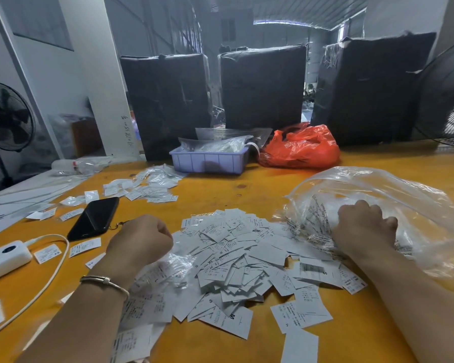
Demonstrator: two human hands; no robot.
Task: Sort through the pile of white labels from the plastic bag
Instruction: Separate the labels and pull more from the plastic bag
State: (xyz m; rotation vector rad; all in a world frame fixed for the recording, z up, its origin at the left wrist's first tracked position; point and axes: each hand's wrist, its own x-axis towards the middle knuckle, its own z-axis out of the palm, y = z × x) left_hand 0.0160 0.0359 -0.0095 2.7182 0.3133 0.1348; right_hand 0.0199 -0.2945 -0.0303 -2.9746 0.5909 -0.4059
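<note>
Loads of white labels (228,260) dumped already. My right hand (366,229) clutches the clear plastic bag (393,203), left hand (144,238) fisted, seemingly empty; I'd spread the pile thin first.

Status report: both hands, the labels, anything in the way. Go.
Left hand fisted at the edge of the label pile, grip unclear. Right hand gripping the clear plastic bag. Phone and power bank lie left, off the pile.
</note>
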